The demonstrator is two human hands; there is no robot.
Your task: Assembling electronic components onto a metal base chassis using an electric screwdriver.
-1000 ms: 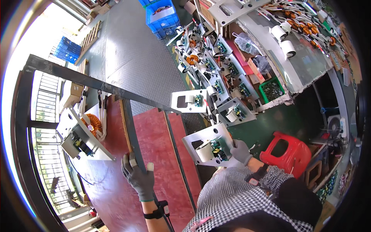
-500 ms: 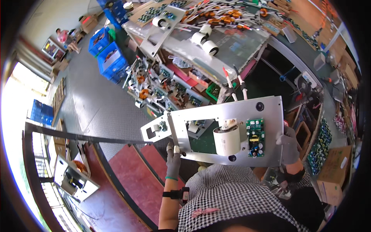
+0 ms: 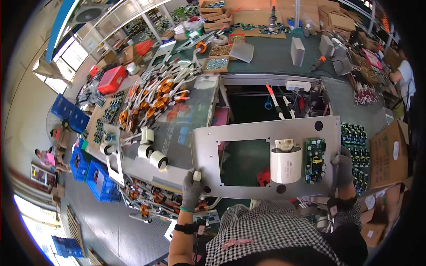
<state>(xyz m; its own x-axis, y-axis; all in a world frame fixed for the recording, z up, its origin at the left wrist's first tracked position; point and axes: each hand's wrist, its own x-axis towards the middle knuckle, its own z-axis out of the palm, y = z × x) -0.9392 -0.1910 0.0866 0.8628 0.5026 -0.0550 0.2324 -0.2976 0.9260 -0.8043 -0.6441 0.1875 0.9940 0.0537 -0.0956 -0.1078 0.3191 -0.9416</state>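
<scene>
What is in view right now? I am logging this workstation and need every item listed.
metal panel: one, grey, held flat over the bench
capacitor: one, white cylinder, on the panel
circuit board: one, green, right of the capacitor
workbench: one, green top, behind the panel
coils: many, orange, on the left table
crates: several, blue, lower left
cardboard box: one, brown, right
left hand: grey glove, grips the panel's lower left edge
right hand: grey glove, grips the panel's right edge

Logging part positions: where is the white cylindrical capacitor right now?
In the head view, right of centre, the white capacitor sits on the metal plate, left of the green circuit board, near the right hand.
</scene>
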